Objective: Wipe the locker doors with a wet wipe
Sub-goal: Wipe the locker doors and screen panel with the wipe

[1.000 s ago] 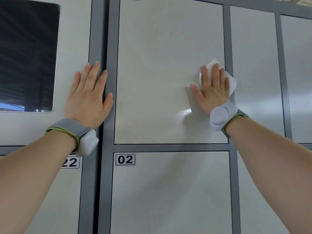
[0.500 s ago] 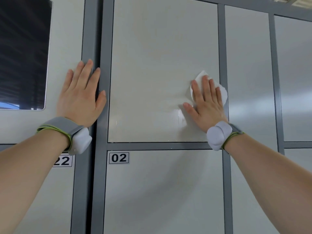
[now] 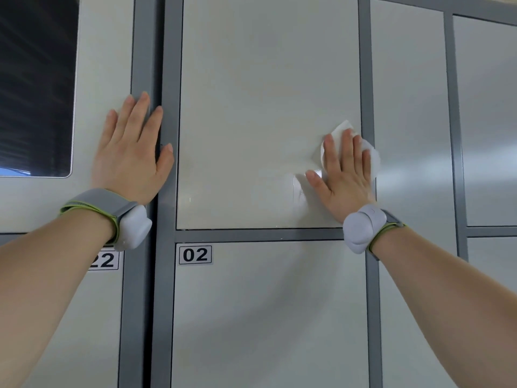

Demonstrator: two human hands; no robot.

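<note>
Head view, door: the upper middle door (image 3: 251,79), above label 02 (image 3: 195,255), is the one under work. A wet sheen shows low on it, just left of the right hand.
Head view, wipe: the wipe (image 3: 343,127) lies flat at the door's right edge. It is pinned under the fingers, one corner pokes out above the fingertips, and its far side laps onto the right post (image 3: 364,65).
Head view, right hand: the right hand (image 3: 345,177) is flat with straight fingers close together and the thumb spread to the left. It presses the wipe to the door and pinches nothing.
Head view, left hand: the left hand (image 3: 130,158) is flat, slightly fanned and empty. It rests on the panel beside the window (image 3: 36,79), with its fingers across the left post (image 3: 145,51).
Step, as judged: wiping the right side of this door.
Doing it well: press evenly through palm and fingers. Run overlapping passes, and take the wipe right into the seam by the right post and along the bottom edge.
Risk, as judged: only flat pressure holds the wipe, so a fast pass could bunch it or let it slide out.
Brace: the left hand is best left on the post, off the wet door.
Unclear: whether the door's upper part is wiped.
</note>
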